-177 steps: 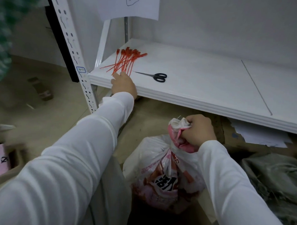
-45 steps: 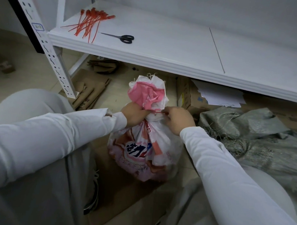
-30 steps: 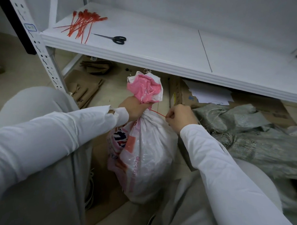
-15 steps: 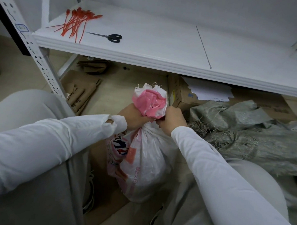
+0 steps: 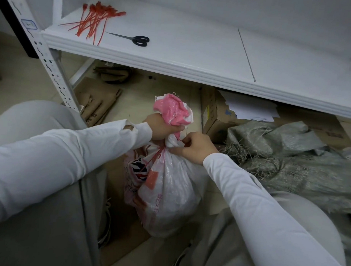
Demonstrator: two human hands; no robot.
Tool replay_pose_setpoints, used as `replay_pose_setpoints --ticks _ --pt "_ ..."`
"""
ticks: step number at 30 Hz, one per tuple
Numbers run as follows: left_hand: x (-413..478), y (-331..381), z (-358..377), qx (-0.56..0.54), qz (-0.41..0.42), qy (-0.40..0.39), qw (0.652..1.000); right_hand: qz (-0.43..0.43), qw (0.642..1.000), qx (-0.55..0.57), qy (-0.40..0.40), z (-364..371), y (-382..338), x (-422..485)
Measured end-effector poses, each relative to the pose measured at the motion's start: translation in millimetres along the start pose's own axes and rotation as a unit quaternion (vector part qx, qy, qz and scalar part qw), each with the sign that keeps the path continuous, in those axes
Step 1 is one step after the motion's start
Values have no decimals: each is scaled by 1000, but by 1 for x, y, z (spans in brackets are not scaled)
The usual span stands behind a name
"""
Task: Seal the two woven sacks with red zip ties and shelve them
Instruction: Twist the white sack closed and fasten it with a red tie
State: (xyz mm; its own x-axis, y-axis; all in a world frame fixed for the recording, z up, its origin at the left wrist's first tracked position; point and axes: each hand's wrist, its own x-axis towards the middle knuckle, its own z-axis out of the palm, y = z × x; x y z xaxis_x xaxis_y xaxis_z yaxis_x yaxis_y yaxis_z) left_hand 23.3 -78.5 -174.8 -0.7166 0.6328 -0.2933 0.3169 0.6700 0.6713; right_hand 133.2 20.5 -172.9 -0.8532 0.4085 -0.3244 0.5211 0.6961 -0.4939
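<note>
Fingers (image 5: 175, 129) of the left hand (image 5: 161, 128) are clenched round the sack (image 5: 168, 192) neck on the floor; a red tie (image 5: 181, 140) is pinched by the right hand (image 5: 192, 148). Spare ties (image 5: 95, 20) and scissors (image 5: 134, 39) lie on the shelf (image 5: 193, 54); a grey sack (image 5: 289, 156) is slumped at right.

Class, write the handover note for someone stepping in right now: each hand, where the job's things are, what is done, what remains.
Left hand: clenched on the gathered neck of the white-and-pink woven sack, which stands on the floor.
Right hand: pinching the red zip tie at that neck.
Spare red zip ties and black-handled scissors lie on the white shelf.
Grey-green woven sack lies on the floor to the right, no tie visible.
Done: tie looped round the first sack.
Left: finish it, seal the second, shelve both.
</note>
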Motion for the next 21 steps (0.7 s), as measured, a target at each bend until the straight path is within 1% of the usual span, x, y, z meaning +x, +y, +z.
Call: replay_pose_setpoints --ticks 2,6,8,14,21 --pt "-1 1 0 -65 -28 -15 997 2 1000 9 24 2 -1 -1" --pt "-3 -1 -1 -175 -97 -35 979 -7 998 -26 54 7 -1 2" --pt "-2 -3 0 -201 -110 -39 973 -15 997 -23 70 8 -1 3" --pt "1 -7 2 -252 -113 -47 960 -22 994 -3 108 12 3 8" --pt "5 -3 4 -326 -141 -40 934 -12 991 40 125 6 5 14"
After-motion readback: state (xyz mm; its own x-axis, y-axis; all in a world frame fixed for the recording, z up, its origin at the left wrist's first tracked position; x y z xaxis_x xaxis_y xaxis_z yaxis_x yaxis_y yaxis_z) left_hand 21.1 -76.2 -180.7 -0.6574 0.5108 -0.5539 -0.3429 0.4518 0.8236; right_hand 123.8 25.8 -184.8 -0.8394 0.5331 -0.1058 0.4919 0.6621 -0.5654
